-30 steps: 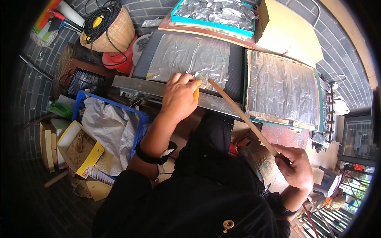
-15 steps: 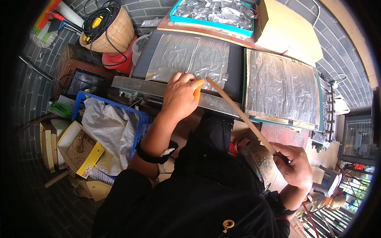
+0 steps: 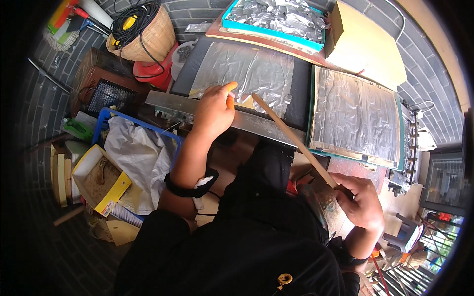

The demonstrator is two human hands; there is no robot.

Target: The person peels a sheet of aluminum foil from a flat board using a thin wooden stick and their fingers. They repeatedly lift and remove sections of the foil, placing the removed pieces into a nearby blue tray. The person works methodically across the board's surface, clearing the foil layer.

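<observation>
My right hand (image 3: pixel 359 200) grips the near end of a long thin wooden stick (image 3: pixel 301 148). The stick slants up and left, its far tip at the front edge of a crinkled silver foil sheet (image 3: pixel 247 66) on a dark flat bed. Left of that tip, over the sheet's front edge, is my left hand (image 3: pixel 213 111), with orange coverings on its thumb and forefinger. Its fingers are curled, and anything between them is too small to make out. A tan patch (image 3: pixel 247 102) shows at the sheet's edge beside the stick tip.
A metal rail (image 3: pixel 173 104) borders the bed in front. To the right lies another foil-covered panel (image 3: pixel 355 116). Behind stand a turquoise-edged tray (image 3: pixel 224 24) of foil scraps and a cardboard box (image 3: pixel 368 42). At left are a blue crate (image 3: pixel 102 118) and a cable-filled basket (image 3: pixel 158 37).
My left hand has drawn left, away from the stick tip, and its forefinger has lifted from the thumb. The stick tip has shifted left along the sheet's edge. The tan patch now shows there.
</observation>
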